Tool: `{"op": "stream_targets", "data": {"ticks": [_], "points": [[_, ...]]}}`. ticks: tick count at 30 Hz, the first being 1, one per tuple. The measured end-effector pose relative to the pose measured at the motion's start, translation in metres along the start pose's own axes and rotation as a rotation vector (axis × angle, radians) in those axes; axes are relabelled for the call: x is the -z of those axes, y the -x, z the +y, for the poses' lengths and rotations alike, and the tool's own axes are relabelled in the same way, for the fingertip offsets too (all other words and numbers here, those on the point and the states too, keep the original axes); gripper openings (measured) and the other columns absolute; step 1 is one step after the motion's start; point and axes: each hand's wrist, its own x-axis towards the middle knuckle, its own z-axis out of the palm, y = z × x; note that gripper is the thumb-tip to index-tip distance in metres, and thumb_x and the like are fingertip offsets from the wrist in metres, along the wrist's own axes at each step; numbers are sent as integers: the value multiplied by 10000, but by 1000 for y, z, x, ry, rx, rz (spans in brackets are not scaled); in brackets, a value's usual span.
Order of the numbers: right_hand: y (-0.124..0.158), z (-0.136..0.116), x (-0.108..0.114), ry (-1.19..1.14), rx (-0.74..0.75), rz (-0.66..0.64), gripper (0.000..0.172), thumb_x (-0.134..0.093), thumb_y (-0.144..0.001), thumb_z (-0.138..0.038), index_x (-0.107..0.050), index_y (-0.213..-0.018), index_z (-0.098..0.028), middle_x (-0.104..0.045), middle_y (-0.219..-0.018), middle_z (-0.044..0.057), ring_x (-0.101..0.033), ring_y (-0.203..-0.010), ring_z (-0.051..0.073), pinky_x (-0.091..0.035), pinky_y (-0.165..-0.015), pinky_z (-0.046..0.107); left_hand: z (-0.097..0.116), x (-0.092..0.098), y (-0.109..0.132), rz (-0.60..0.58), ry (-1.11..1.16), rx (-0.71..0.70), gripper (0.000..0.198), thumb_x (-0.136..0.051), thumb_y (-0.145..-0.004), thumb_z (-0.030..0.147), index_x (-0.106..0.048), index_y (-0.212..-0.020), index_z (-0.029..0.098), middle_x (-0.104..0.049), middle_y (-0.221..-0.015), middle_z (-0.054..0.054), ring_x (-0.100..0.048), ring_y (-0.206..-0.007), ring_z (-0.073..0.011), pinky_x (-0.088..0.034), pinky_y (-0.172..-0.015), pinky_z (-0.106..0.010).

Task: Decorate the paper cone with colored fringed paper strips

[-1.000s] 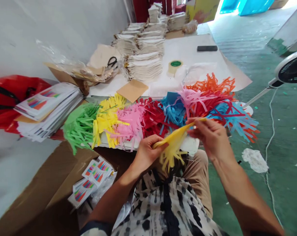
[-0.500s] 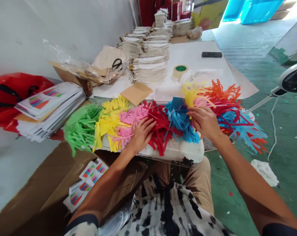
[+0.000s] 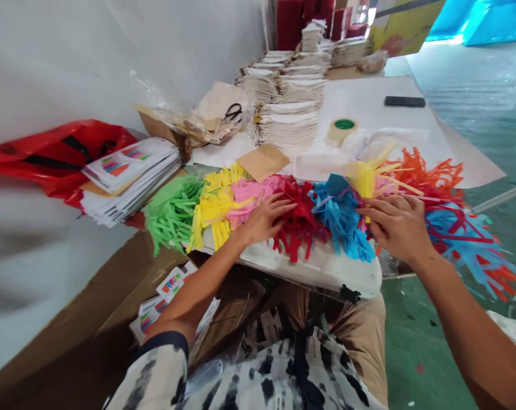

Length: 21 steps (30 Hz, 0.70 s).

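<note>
Pink fringe (image 3: 246, 193) under flat left hand (image 3: 264, 219); right hand (image 3: 398, 229) beside yellow fringe (image 3: 364, 179).

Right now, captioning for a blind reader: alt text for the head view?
A person's left hand rests on pink fringed paper and red fringed paper; the right hand lies beside a yellow tassel and blue fringed paper.

My left hand (image 3: 264, 219) lies on the pink fringed paper bunch (image 3: 249, 193), left of the red fringed paper bunch (image 3: 301, 228). My right hand (image 3: 397, 228) lies right of the blue fringed paper bunch (image 3: 341, 219), in front of the yellow fringed paper piece (image 3: 364, 179). The beige tape roll (image 3: 341, 130) sits behind them, on the white tabletop (image 3: 369, 91).
</note>
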Motion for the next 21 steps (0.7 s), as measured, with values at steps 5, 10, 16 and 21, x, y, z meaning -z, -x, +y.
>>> {"op": "stream_targets", "data": {"ticks": [5, 10, 16, 21], "points": [[3, -12, 17, -53, 29, 113, 270, -537, -937, -245, -774, -1058, -291, -815, -1081, 38, -679, -1047, 330, -388, -1041, 595, 64, 4, 41, 175, -1, -82, 504, -608, -1009, 214, -570, -1500, 318, -675, -1472, -66, -507, -1497, -275, -343, -1269, -623], [-39, -66, 31, -182, 49, 262, 185, -609, -925, -249, -764, -1004, -314, -800, -936, 36, -695, -904, 301, -489, -913, 529, 69, 25, 103, 502, -93, 119, 315, -588, -1033, 236, -679, -1331, 287, -786, -1231, -56, -699, -1225, -211, -532, -1125, -457], [-124, -175, -3, -514, 227, 55, 312, -572, -978, -159, -738, -1212, -280, -770, -1220, 33, -698, -1073, 245, -532, -927, 424, 19, 44, 154, 312, -196, 541, 440, -501, -1066, 461, -647, -1408, 225, -616, -1531, -132, -459, -1528, -305, -291, -1290, -636], [-173, -257, -52, -463, 381, -186, 220, -555, -1014, -151, -761, -1083, -193, -765, -1170, 87, -646, -1066, 255, -463, -918, 409, 16, 47, 178, 398, -28, 520, 363, -528, -1052, 482, -789, -957, 249, -814, -1066, -60, -726, -1156, -238, -492, -1158, -506]]}}
